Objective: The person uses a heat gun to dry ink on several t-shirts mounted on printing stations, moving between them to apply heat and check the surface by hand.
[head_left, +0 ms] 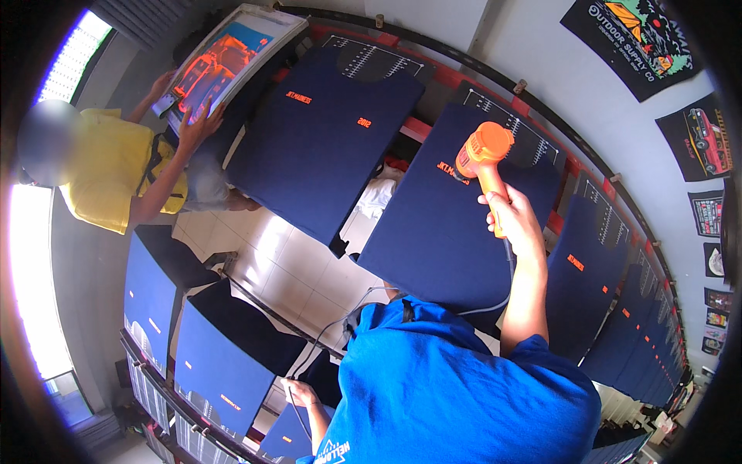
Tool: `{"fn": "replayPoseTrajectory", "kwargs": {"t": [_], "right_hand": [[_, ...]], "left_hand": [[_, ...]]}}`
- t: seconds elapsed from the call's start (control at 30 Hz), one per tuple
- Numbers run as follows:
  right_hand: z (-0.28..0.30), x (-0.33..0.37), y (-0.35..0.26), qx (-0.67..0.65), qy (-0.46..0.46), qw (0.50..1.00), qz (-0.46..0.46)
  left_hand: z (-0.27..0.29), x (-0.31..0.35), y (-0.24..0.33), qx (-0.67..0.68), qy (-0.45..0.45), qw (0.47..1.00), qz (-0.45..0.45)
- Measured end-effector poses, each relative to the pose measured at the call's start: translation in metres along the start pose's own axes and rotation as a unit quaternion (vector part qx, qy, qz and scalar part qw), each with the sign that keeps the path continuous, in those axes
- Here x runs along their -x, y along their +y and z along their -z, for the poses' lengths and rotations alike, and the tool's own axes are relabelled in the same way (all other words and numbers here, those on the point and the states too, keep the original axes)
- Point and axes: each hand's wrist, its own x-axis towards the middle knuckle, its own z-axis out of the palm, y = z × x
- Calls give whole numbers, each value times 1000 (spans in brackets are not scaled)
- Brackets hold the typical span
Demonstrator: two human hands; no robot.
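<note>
- My right hand (514, 220) grips the orange heat gun (488, 162) by its handle, the safest hold, over a navy T-shirt (433, 232).
- My left hand (301, 393) grasps what looks like its cord (511, 271).
- Gun probably light, rigid; cloth soft.

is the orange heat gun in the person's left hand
No, the right hand holds the orange heat gun above a dark blue shirt.

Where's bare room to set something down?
Bare: lower half of the navy shirt, left of the right hand; lower half of the next shirt, toward the co-worker. Crowded: the gap between those shirts, with white cloth showing, and around the orange blower and framed screen.
</note>
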Motion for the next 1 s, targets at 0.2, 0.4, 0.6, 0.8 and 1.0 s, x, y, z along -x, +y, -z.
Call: {"fn": "replayPoseTrajectory", "kwargs": {"t": [0.2,0.4,0.6,0.8,1.0], "right_hand": [[4,2,0,20,-1,1000,-3],[2,4,2,14,13,1000,12],[6,5,4,20,8,1000,1],[10,10,7,-4,17,1000,6],[15,8,10,5,0,1000,6]], "left_hand": [[2,-5,-1,-61,-57,996,15],[-7,-14,-19,-65,-44,997,21],[-19,-20,-34,-26,1,998,54],[-17,-18,-27,-29,-17,998,44],[-29,-36,-57,-48,-8,998,49]]}}
